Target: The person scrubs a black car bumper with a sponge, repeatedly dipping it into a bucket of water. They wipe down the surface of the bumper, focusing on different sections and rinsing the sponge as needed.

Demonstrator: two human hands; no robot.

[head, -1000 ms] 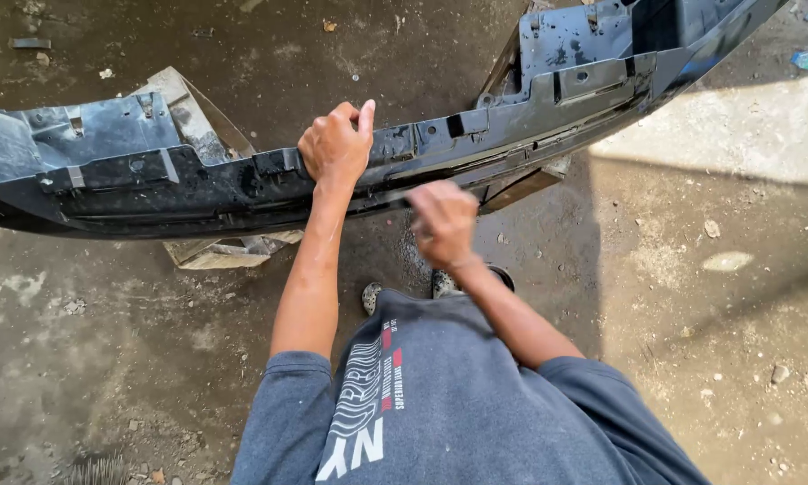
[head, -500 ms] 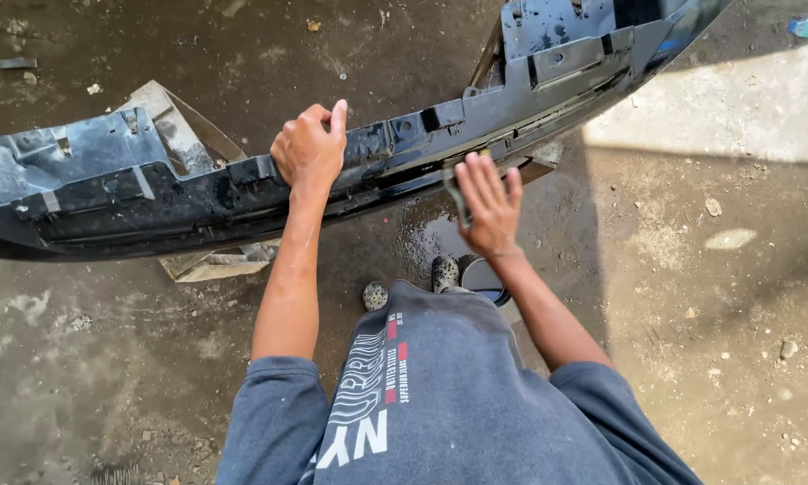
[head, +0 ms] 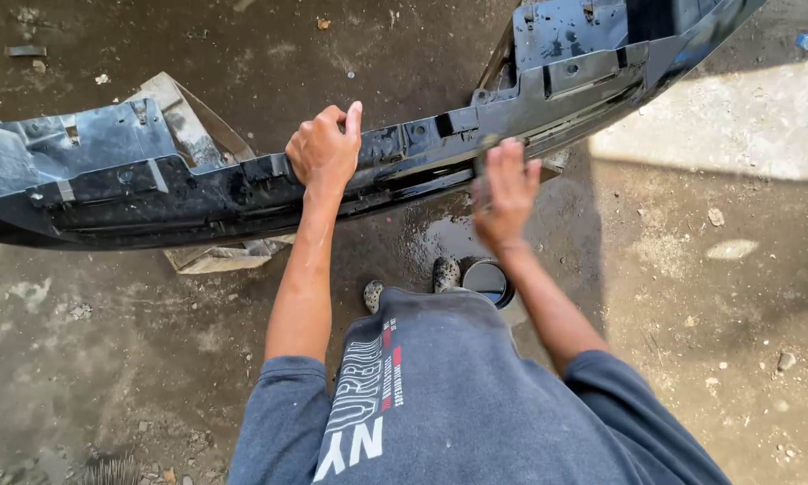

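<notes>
A long, glossy black car bumper (head: 153, 193) stretches across the view from left to upper right, its inner side with brackets facing up. My left hand (head: 325, 153) is closed over the bumper's upper edge near its middle. My right hand (head: 505, 193) lies against the bumper's front face further right. It is blurred, and its fingers press a small grey sheet (head: 485, 148) to the surface. The bumper looks wet around the two hands.
A piece of cardboard (head: 215, 256) lies under the bumper's left half. A puddle (head: 440, 238) wets the dirt below my right hand. A small round black container (head: 487, 278) stands by my muddy shoes (head: 446, 272). Stones and scraps dot the dirt ground.
My right hand has risen from below the bumper's lower edge onto its front face and slid right with the grey sheet. My left hand keeps its grip on the upper edge.
</notes>
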